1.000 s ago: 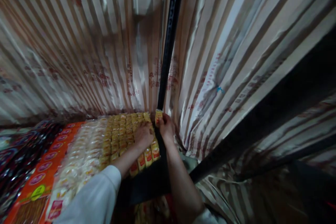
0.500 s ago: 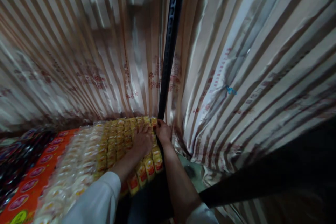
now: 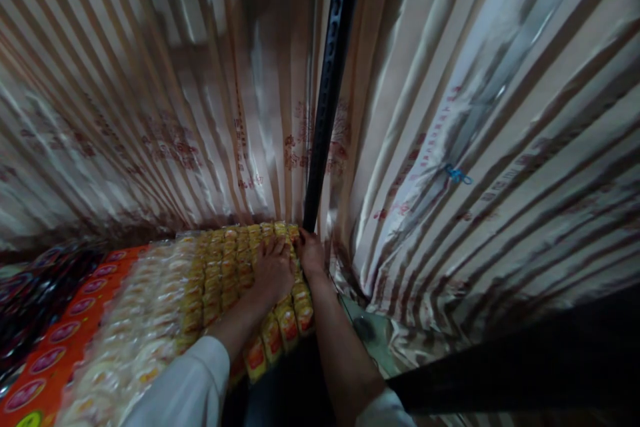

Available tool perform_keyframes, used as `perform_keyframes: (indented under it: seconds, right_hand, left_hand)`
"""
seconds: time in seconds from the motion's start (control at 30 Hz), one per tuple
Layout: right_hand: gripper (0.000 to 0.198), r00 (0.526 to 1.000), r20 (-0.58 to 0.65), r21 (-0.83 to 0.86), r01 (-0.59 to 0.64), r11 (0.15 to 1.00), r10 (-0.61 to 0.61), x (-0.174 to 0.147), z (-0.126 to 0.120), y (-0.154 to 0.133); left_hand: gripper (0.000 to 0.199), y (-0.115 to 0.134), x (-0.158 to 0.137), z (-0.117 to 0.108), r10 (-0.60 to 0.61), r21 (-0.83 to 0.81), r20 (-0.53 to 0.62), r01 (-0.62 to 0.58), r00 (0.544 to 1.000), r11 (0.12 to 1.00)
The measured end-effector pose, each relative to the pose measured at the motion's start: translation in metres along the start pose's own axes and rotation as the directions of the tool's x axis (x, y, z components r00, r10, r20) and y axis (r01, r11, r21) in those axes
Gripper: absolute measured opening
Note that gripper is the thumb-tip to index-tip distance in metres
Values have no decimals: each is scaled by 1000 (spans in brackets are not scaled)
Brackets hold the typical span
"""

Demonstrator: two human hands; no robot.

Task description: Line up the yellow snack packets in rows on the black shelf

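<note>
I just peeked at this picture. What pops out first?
Two hands pop out, low in the middle: the left hand lies flat on rows of yellow packets, the right hand beside a black post. Shiny striped sheeting fills the space behind, and orange boxes lie at the left.

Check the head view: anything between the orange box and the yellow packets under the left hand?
Yes: in the head view, rows of clear-wrapped pale snack packs lie between the orange box and the yellow packets that the left hand presses flat.
</note>
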State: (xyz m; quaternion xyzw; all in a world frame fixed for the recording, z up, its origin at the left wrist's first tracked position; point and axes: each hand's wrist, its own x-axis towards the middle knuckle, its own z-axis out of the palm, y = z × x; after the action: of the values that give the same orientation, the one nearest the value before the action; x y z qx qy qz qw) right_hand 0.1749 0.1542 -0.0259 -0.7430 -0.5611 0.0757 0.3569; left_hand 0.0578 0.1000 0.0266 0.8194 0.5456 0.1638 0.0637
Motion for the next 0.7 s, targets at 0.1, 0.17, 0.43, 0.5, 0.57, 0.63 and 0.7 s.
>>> perform_keyframes:
  seconds: [0.1, 0.17, 0.43, 0.5, 0.57, 0.63, 0.7]
  right_hand:
    - [34, 1000, 7, -6, -5, 1000, 5, 1, -1, 0]
    - [34, 1000, 22, 17, 10, 1000, -10, 2, -2, 1]
    - [23, 1000, 28, 79, -1, 997, -1, 5, -1, 8]
    - [19, 998, 38, 90, 39, 995, -43, 5, -2, 11]
    - [19, 995, 42, 105, 84, 991, -88, 5, -3, 12]
    - [21, 993, 44, 119, 107, 987, -112, 4, -4, 14]
    - [23, 992, 53, 121, 112, 986, -119, 3, -4, 15]
  left_hand:
    - [42, 0, 0, -1, -11, 8, 4, 11, 1000, 1000]
    - [42, 0, 0, -1, -14, 5, 4, 14, 1000, 1000]
    - [39, -1, 2, 2, -13, -16, -7, 13, 1000, 1000]
    - [39, 0, 2, 2, -9, -12, -11, 9, 1000, 1000]
    - [38, 0, 2, 1, 1, -8, -14, -1, 1000, 1000]
    - [37, 1, 1, -1, 12, -6, -17, -12, 1000, 1000]
    - [37, 1, -1, -2, 16, -12, -11, -16, 1000, 1000]
